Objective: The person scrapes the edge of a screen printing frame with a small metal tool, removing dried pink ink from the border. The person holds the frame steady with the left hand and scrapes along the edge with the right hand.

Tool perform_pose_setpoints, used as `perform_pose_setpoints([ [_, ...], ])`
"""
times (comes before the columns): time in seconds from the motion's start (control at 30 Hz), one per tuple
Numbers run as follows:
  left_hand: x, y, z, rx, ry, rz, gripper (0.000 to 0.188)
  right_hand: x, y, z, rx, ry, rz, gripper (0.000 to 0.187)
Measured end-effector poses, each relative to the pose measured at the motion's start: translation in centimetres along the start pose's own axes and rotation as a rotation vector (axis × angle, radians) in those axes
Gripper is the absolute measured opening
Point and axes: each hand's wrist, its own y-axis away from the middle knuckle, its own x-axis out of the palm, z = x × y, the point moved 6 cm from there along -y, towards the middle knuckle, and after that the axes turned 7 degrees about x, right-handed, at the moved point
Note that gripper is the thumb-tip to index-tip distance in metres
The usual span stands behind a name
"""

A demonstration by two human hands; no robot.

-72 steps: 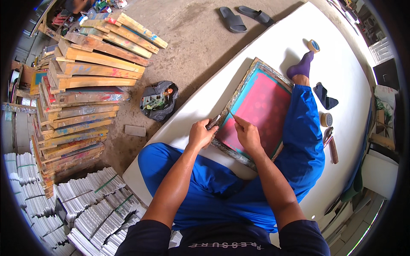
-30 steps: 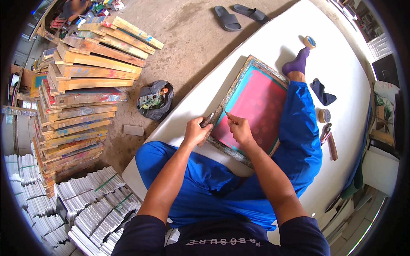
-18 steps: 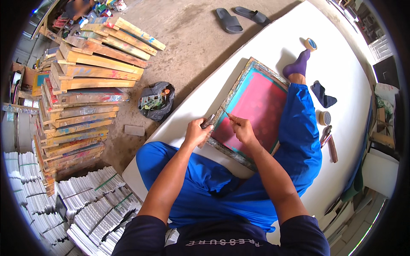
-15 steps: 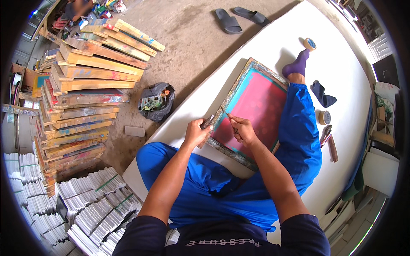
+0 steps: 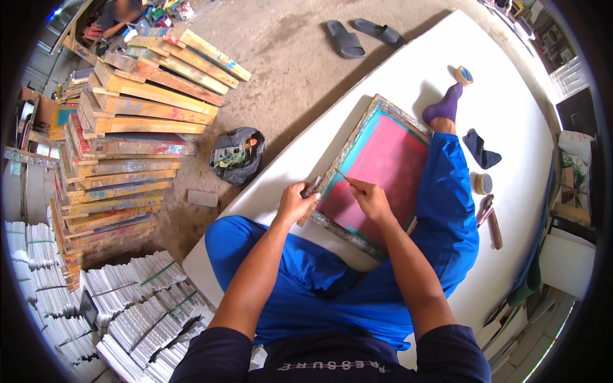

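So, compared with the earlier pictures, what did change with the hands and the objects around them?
The right hand has shifted slightly rightward over the screen-printing frame, a little farther from the left hand. Nothing was newly grasped or let go: the right still holds the thin tool, the left a dark object. Frame, tape rolls and slide sandals stayed put; only the camera view shifted around them.

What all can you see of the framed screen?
The framed screen is rectangular: a worn, paint-stained frame, apparently wood, round a pink panel with a teal border. It sits slantwise on a white surface, far end rightward. The left hand is at its near left corner; the thin tool in the right hand reaches its left side, contact unclear. A blue trouser leg hides part of its right edge.
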Motion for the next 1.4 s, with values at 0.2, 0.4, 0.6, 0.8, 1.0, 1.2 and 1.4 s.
perform_pose_setpoints([
  [0.2, 0.2, -0.1, -1.5, 0.000, -0.015, 0.032, 0.028, -1.5, 0.7, 2.2, -0.059, 0.194, -0.167, 0.034],
  [0.4, 0.1, -0.1, -0.8, -0.002, 0.001, 0.045, 0.029, -0.7, 0.3, 3.6, -0.103, 0.268, -0.186, 0.032],
  [0.6, 0.2, -0.2, -0.9, 0.037, -0.038, 0.038, 0.027, -0.3, 0.7, 6.0, -0.017, 0.478, -0.131, 0.034],
  [0.8, 0.5, -0.3, -1.1, 0.025, 0.003, 0.029, 0.027, 1.3, 0.1, 5.7, 0.044, 0.454, -0.120, 0.038],
  [1.0, 0.5, -0.4, -0.1, 0.042, 0.037, -0.001, 0.025, 0.4, -0.3, 4.6, -0.007, 0.226, -0.088, 0.036],
  [1.2, 0.5, -0.5, 0.5, 0.024, 0.017, 0.016, 0.026, 0.2, -1.3, 1.8, -0.095, 0.056, -0.095, 0.036],
  [1.4, 0.2, -0.2, 0.3, 0.026, -0.024, 0.009, 0.030, 0.2, -1.6, 0.7, 0.303, -0.201, 0.114, 0.038],
])
